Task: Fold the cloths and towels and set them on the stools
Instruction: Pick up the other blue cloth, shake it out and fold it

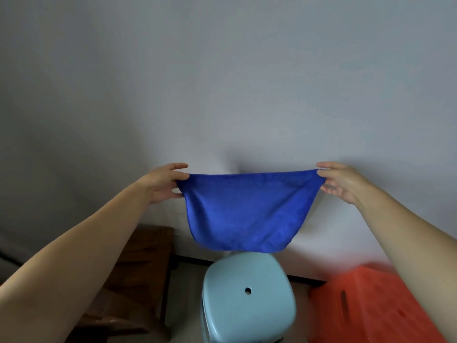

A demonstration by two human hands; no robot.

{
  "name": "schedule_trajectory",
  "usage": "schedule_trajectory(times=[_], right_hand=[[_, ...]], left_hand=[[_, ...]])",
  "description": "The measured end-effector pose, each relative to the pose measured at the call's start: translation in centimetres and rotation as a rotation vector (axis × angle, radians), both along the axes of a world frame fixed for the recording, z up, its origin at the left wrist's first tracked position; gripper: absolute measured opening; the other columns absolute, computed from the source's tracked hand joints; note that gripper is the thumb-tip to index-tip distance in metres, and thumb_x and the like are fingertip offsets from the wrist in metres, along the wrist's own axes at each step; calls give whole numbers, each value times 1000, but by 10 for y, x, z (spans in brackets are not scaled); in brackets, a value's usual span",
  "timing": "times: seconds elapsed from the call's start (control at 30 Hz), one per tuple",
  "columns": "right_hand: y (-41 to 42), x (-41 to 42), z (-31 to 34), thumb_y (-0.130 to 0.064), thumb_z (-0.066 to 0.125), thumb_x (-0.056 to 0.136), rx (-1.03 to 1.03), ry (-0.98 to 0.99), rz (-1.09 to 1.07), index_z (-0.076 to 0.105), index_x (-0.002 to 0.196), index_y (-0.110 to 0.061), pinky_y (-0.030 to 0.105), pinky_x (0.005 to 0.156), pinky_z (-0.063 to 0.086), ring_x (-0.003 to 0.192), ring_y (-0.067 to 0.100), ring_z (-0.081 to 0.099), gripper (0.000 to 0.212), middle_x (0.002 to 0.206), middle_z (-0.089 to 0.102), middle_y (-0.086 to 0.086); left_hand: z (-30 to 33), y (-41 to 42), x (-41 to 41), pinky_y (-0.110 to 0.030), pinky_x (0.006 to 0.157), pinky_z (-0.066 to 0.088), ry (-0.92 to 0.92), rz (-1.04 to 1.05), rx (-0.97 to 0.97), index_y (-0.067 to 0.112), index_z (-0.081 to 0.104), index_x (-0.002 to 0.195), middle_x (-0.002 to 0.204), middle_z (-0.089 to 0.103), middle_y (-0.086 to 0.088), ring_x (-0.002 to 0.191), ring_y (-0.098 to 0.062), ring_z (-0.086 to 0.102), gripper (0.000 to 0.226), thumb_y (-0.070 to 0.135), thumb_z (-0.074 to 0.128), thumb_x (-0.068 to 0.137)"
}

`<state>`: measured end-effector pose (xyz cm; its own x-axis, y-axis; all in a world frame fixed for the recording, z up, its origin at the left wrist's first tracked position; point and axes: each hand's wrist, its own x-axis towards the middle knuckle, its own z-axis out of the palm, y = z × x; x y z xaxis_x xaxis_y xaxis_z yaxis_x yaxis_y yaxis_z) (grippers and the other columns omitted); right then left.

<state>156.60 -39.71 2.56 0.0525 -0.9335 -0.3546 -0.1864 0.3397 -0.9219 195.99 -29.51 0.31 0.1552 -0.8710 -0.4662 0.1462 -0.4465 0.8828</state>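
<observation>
Room: pale grey wall fills the back, dark skirting strip at its foot, light floor below.
Nearest, low centre: light blue stool [248, 293] with a round hole in the seat, standing right under the action, nothing on it yet.
Low right: orange stool [371, 303], blurred, just beside the blue one.
Low left: dark wooden stand [146, 263], partly behind the left forearm.
Mid-air: blue cloth [243, 211] hangs above the light blue stool, top edge stretched nearly taut, the body sagging into a soft rounded belly.
Left hand [164, 183]: pinching the cloth's upper left corner, thumb and fingers closed on the fabric.
Right hand [342, 181]: pinching the upper right corner the same way, arms spread well apart.
Handling: looks light, limp, fuzzy and grippy; no stiffness, so it will droop wherever unsupported.
Where to hold: likely the corners, as now; bringing them together should halve it neatly.
Watch: loose lower edge may hang uneven.
</observation>
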Motion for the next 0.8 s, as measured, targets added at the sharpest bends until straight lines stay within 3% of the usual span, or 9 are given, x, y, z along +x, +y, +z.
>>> schedule_trajectory(times=[0.07,0.17,0.23,0.3,0.4,0.43,0.5,0.63,0.8], right_hand=[[-2,-6,-1,-5,54,92,-58,95,-13,59,109,-15,21,58,41,61,12,52,21,79,60,2],[-3,-10,-2,-5,50,94,-59,197,6,60,92,-11,18,47,44,46,8,55,12,75,57,3],[-4,-10,-4,-4,48,95,-6,201,10,58,82,-11,16,40,48,57,12,59,18,81,58,7],[-5,-10,-7,-4,49,94,66,132,24,58,82,-8,20,47,56,73,17,60,16,87,59,9],[-3,-15,-11,-2,56,91,138,35,164,60,92,-3,28,71,59,89,20,63,5,95,64,11],[-4,-18,-14,1,57,90,142,59,221,60,99,-1,30,79,58,93,21,62,10,97,63,11],[-4,-23,-19,10,53,87,133,206,326,58,102,-1,29,84,53,92,20,59,20,94,61,10],[-3,-19,-25,11,45,75,-48,799,570,64,80,3,26,63,37,70,21,49,21,70,53,8],[-8,-23,-30,7,49,80,-165,903,530,61,76,-3,28,63,35,71,22,48,17,73,53,7]], left_hand=[[0,0,-3,-36,84,49,-121,-77,-16,15,59,115,102,57,-6,96,-19,56,32,-4,48,92],[-3,-1,-10,-28,77,47,-410,-130,1,14,66,97,103,62,-6,97,-19,56,26,-3,48,91],[-8,-3,-14,-25,71,46,-563,-142,-5,9,68,99,97,64,-8,91,-20,56,24,-2,49,90],[-12,-4,-18,-27,75,45,-652,-160,-31,5,69,105,95,65,-9,90,-20,57,25,-2,50,90],[-17,-1,-17,-27,83,42,-694,-248,-68,2,68,109,98,65,-9,93,-19,58,26,-2,54,88],[-18,2,-16,-26,83,42,-697,-295,-75,3,67,111,99,65,-7,94,-19,58,27,-2,56,86],[-21,6,-14,-24,80,42,-726,-369,-79,5,67,111,97,65,-5,92,-17,58,29,-3,57,85],[-31,4,-21,-24,76,41,-930,-421,-84,8,66,109,98,62,-3,91,-17,56,29,-1,53,85],[-37,-2,-24,-27,74,39,-1042,-407,-116,5,66,105,95,59,-3,87,-18,54,20,8,52,91]])
